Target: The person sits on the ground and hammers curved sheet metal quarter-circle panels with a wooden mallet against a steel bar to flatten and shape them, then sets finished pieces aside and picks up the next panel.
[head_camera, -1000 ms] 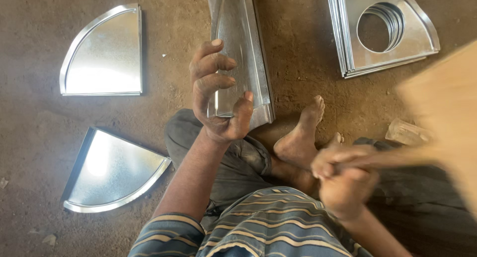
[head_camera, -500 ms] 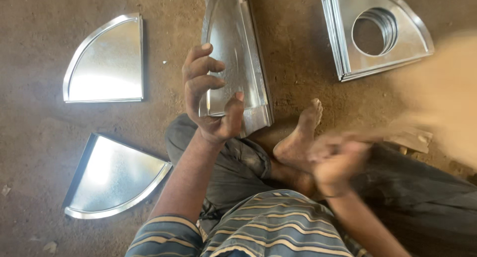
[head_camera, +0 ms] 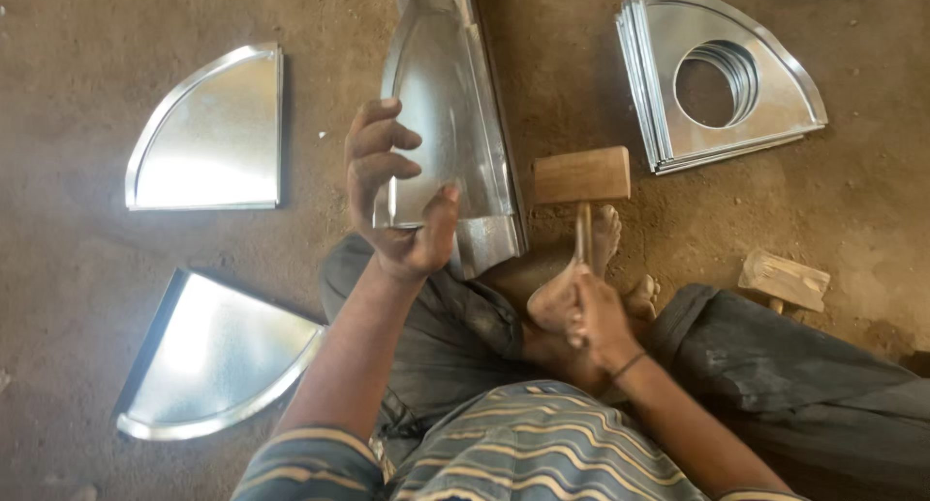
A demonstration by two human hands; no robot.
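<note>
Shiny sheet metal lies about on the dirt floor: left of the left hand (head_camera: 402, 205) rest two quarter-round trays (head_camera: 208, 133), both holding nothing. The left hand grips a curved metal piece (head_camera: 446, 113), standing on a metal rail (head_camera: 489, 234). Just right, the right hand (head_camera: 591, 312) is closed around a wooden mallet (head_camera: 581, 176). Farther right sits a stack of plates with round holes (head_camera: 765, 84).

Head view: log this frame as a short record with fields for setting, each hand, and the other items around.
setting: person seated on a dirt floor
left hand: grips a curved sheet-metal piece, held on edge
right hand: holds a wooden mallet by its handle
left of person: two flat quarter-round metal sheets
upper right: stack of quarter-round sheets with round holes
right: wooden block
</note>
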